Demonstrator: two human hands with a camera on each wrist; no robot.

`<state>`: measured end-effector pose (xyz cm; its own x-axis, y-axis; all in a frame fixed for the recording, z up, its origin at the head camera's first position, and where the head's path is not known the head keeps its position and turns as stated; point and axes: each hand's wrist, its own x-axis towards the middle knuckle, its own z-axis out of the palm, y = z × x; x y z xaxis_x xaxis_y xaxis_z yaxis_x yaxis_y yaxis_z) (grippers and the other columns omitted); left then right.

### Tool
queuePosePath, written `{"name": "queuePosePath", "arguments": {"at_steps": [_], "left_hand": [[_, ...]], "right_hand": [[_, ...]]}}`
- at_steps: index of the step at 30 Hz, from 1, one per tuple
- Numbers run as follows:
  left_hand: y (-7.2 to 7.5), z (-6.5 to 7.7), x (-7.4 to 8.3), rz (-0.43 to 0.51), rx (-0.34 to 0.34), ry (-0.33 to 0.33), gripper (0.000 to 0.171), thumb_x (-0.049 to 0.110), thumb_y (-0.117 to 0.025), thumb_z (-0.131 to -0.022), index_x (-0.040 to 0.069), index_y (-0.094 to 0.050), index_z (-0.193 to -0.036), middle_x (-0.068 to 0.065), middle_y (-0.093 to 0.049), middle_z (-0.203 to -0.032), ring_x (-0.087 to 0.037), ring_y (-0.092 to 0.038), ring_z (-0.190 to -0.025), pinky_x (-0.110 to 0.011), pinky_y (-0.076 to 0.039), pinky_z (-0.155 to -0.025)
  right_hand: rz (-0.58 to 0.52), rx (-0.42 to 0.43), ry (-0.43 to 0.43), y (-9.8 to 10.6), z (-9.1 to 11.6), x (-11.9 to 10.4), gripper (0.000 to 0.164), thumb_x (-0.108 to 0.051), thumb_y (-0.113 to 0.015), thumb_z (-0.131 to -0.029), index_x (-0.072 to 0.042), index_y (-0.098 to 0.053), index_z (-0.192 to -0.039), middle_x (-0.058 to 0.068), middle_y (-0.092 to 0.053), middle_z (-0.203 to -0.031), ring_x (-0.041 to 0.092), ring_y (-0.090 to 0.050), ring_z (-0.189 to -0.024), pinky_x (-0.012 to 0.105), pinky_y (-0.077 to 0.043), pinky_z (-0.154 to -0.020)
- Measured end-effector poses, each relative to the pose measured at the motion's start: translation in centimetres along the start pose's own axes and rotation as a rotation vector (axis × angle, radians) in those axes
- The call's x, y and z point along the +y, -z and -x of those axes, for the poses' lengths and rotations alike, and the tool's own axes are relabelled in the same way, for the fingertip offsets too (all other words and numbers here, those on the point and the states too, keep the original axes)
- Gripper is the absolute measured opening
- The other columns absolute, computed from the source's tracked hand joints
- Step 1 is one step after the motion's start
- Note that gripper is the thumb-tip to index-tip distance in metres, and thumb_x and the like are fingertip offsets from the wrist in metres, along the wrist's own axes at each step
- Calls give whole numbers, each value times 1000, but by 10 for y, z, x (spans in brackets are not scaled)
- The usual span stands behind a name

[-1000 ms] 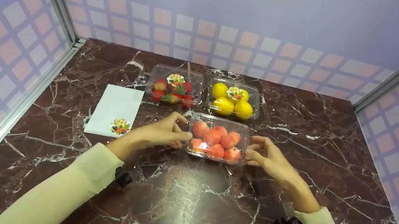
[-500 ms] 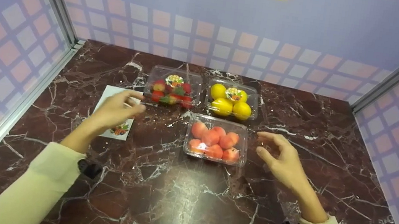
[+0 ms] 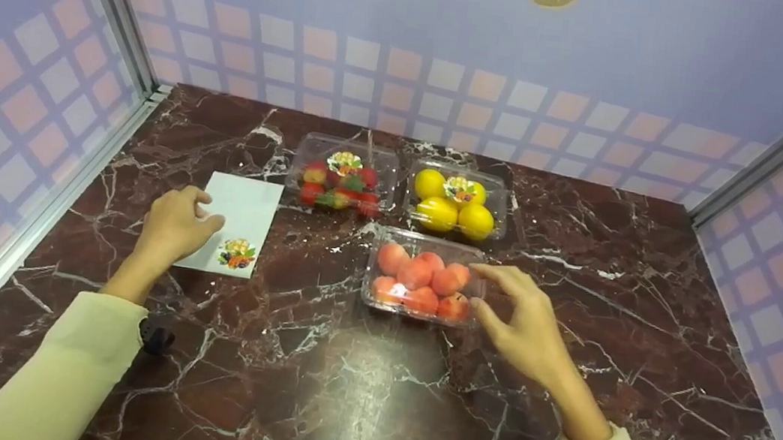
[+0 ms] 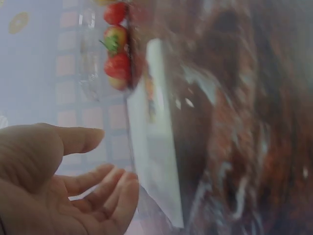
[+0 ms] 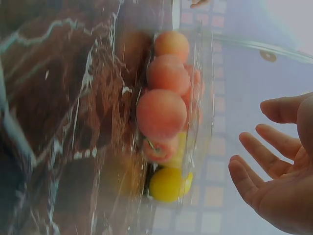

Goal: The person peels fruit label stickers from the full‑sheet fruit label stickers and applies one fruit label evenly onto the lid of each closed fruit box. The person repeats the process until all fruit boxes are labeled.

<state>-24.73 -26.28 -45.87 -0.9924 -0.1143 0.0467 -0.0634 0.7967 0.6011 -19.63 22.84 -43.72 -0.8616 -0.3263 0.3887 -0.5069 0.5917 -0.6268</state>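
Note:
My left hand (image 3: 175, 225) is at the left edge of a white rectangular pad (image 3: 242, 204), overlapping it in the head view. A printed fruit sticker (image 3: 236, 253) shows at the pad's near right corner. In the left wrist view the thumb and fingers are spread apart, holding nothing. Close over the right end of a clear plastic box of peaches (image 3: 416, 272) is my right hand (image 3: 525, 328), its fingers loosely bent. The right wrist view has that hand (image 5: 281, 161) with nothing between thumb and fingers. No sticker shows on the peach box's lid.
Behind stand two more lidded clear boxes, one of strawberries (image 3: 312, 193) and one of lemons (image 3: 438, 213), each with a fruit sticker on top. All rest on a dark red marbled table (image 3: 353, 397) with tiled-pattern walls (image 3: 448, 76) on three sides.
My left hand has left the peach box and moved left to the white pad. The right hand drew away from the box's right side, then came back over its right end.

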Motion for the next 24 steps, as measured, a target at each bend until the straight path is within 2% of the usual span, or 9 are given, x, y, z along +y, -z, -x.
{"name": "queuePosePath", "arguments": {"at_steps": [4,9,11,17,21,24], "left_hand": [[-2,0,-6,-100,-19,46,55,21,-64,-100,-20,-50,-134,-44,-50,-130,-63,-50,-120,-73,-41,-103],[-4,-1,-8,-210,-62,104,72,23,-62,-100,-29,-36,-142,-51,-39,-137,-71,-45,-121,-76,-45,-99],[-5,-2,-7,-235,-68,118,74,22,-62,-100,-31,-33,-142,-53,-39,-136,-71,-44,-122,-76,-45,-99],[-2,-9,-4,-272,-94,135,71,22,-64,-99,-33,-38,-135,-54,-47,-129,-70,-50,-119,-73,-48,-98],[4,-14,-4,-289,-145,136,68,20,-66,-98,-34,-41,-130,-54,-51,-124,-69,-53,-116,-71,-50,-97],[7,-18,-7,-310,-172,115,59,17,-65,-96,-33,-48,-123,-51,-54,-120,-67,-56,-113,-70,-50,-97]], "right_hand": [[2,-1,29,-8,-2,-3,43,-4,-80,-91,-8,-72,-133,7,-73,-124,20,-63,-111,42,-51,-98],[22,5,52,-16,-5,0,39,-5,-79,-93,-9,-73,-131,8,-74,-121,19,-62,-108,37,-48,-93],[24,3,58,-19,-5,1,39,-5,-79,-93,-7,-73,-131,10,-74,-119,21,-62,-106,38,-48,-92],[18,7,60,-23,-6,2,42,-4,-80,-91,-8,-73,-132,11,-74,-118,34,-63,-106,43,-48,-94],[20,4,52,-24,-6,1,43,-5,-80,-92,-10,-72,-133,11,-74,-118,28,-62,-106,43,-48,-95],[18,3,53,-25,-6,1,42,-4,-80,-91,-9,-72,-133,12,-74,-117,22,-61,-106,42,-49,-94]]}}
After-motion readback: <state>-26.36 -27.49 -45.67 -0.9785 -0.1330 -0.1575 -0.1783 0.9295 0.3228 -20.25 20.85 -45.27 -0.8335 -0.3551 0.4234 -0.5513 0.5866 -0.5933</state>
